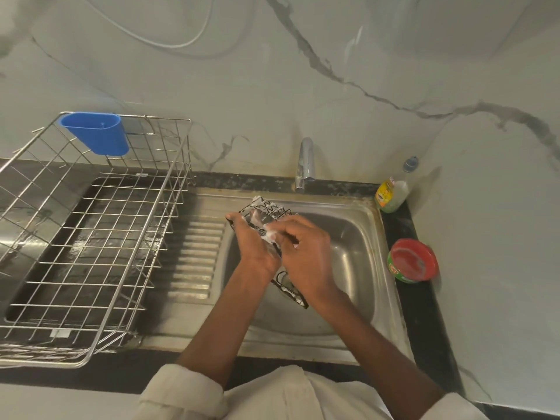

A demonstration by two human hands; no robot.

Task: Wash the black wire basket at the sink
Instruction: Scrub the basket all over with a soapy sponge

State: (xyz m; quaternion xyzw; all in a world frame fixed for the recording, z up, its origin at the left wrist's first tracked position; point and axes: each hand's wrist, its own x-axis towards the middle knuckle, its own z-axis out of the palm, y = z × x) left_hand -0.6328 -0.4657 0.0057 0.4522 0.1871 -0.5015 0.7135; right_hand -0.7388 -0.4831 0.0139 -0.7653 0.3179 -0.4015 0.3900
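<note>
Currently: soapy basket held over the sink bowl

Far left, steel dish rack point(91, 237) sits on the counter, blue cup point(96, 133) hooked on its back rim. Left hand point(253, 242) grips the black wire basket point(266, 212) from its left side, fingers curled round the wires. Basket is tilted, above the sink point(357, 237), under the tap point(304, 163). Right hand point(306, 254) lies over the basket's right side, fingers curled, pinching a foamy white scrubber point(269, 233) against the wires. Basket's lower end pokes out below both wrists. Right: soap bottle point(392, 190), red tub point(413, 260).
</note>
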